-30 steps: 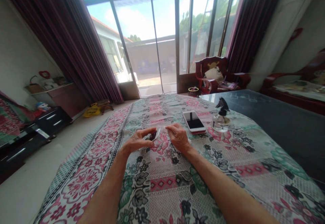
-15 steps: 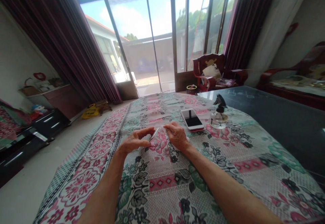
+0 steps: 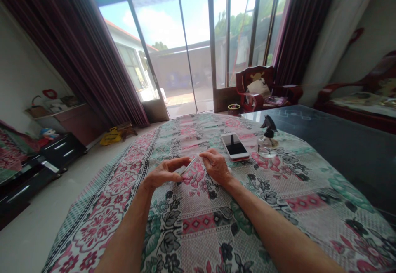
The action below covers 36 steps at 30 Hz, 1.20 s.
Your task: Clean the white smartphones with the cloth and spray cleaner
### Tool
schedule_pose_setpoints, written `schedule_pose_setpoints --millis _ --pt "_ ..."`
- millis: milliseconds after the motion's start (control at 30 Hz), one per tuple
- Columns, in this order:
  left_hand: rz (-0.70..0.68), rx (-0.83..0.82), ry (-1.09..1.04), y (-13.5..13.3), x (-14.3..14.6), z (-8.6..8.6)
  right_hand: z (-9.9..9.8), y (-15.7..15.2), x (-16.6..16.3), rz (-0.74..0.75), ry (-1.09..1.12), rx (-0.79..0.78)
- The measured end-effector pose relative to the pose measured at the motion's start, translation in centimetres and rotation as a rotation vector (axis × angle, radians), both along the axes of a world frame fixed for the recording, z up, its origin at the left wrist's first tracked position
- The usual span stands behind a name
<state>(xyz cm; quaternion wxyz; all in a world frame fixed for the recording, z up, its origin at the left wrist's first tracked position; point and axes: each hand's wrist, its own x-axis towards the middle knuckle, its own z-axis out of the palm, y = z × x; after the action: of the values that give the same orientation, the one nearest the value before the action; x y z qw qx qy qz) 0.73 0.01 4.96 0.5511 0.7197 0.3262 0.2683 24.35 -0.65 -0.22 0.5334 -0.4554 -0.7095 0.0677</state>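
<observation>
The left hand (image 3: 165, 171) held a thin silvery object (image 3: 188, 167) in a narrow grip, between thumb and fingers. The object was tilted and seen nearly edge-on, its far end leaning right, over the floral cloth (image 3: 199, 205) that covered the desk; whether it touched the cloth could not be told. The right hand (image 3: 217, 167) was near it on the right, fingers curled and thumb close to the forefinger; whether that grip held anything could not be told. A white phone (image 3: 234, 146) with a dark screen lay just beyond the right hand, to the right, red showing at its near edge. Farther right stood a clear bottle (image 3: 266, 149) with a black horse-head top. A red wooden armchair (image 3: 255, 100) stood at the far right, before the window.
</observation>
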Motion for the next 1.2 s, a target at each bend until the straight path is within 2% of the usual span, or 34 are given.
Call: schedule_pose_setpoints --millis 100,200,300,400,533,633,733,900,1067,1200 --pt "0.069 0.071 0.12 -0.2 0.5 0.4 0.1 0.0 0.0 0.003 0.0 -0.007" --pt "0.223 0.163 0.369 -0.1 1.0 0.3 0.1 0.0 0.1 -0.01 0.0 -0.012" --pt "0.384 0.269 0.644 0.2 1.3 -0.2 0.0 0.1 0.1 -0.016 -0.006 -0.011" --pt "0.488 0.389 0.814 0.4 1.3 -1.1 -0.1 0.2 0.1 -0.014 -0.014 -0.021" --pt "0.681 0.424 0.866 0.8 1.2 -1.8 0.0 0.2 0.1 -0.011 -0.022 -0.02" --pt "0.734 0.327 0.797 1.4 0.6 -1.6 0.1 0.1 0.1 -0.008 -0.027 -0.021" --pt "0.661 0.225 0.74 1.8 -0.8 -1.2 0.2 0.1 0.1 -0.002 -0.026 -0.021" --pt "0.221 0.497 0.849 1.1 -2.5 -0.7 0.1 0.1 0.1 0.008 -0.027 -0.026" --pt "0.031 0.528 0.943 -0.1 -0.2 -0.4 0.0 0.1 0.2 0.002 -0.038 -0.019" --pt "-0.048 0.544 1.002 -0.9 1.8 -0.3 -0.1 0.2 0.2 0.0 -0.036 -0.009"
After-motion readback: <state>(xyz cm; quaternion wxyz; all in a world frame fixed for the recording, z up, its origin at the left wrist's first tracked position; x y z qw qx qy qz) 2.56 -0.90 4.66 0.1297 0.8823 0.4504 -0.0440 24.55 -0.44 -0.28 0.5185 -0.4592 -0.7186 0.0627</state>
